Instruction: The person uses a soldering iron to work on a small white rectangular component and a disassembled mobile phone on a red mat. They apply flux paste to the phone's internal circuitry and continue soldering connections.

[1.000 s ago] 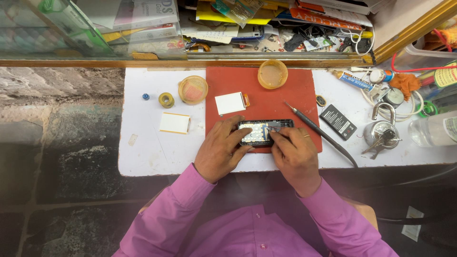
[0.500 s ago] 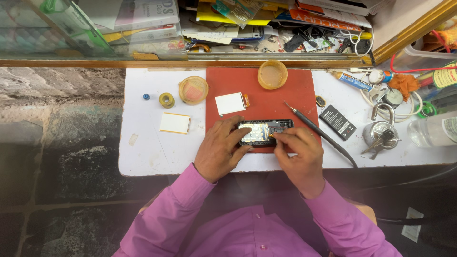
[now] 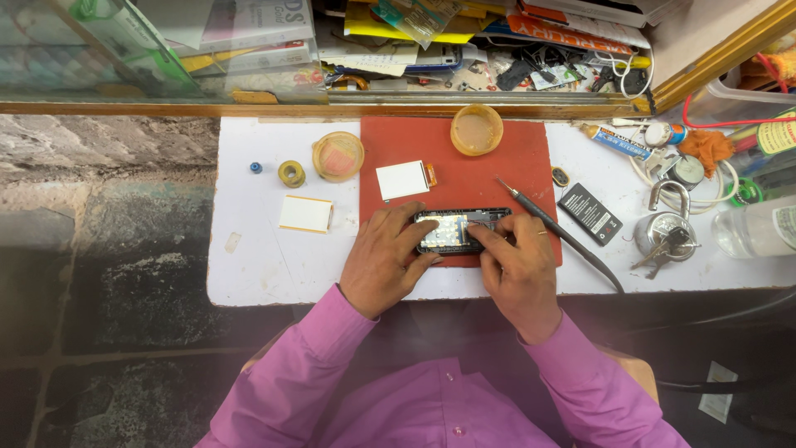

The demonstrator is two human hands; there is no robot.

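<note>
**Steady grip on an opened phone at a crowded repair bench**

White bench top (image 3: 274, 265) runs below a glass-fronted shelf of clutter, with a red mat (image 3: 464, 162) laid across its middle. On the mat's near edge lies the opened phone (image 3: 458, 230), circuit side up. The left hand (image 3: 383, 261) clamps its left end, thumb and fingers pinching the frame, while the right hand (image 3: 518, 265) presses fingertips onto its right half. Good work here, I judge, means keeping the body flat on the mat and pressing lightly. Just right lie a thin probe tool (image 3: 557, 234) and a black battery (image 3: 589, 213); a yellow cup (image 3: 477, 129) stands behind.
</note>
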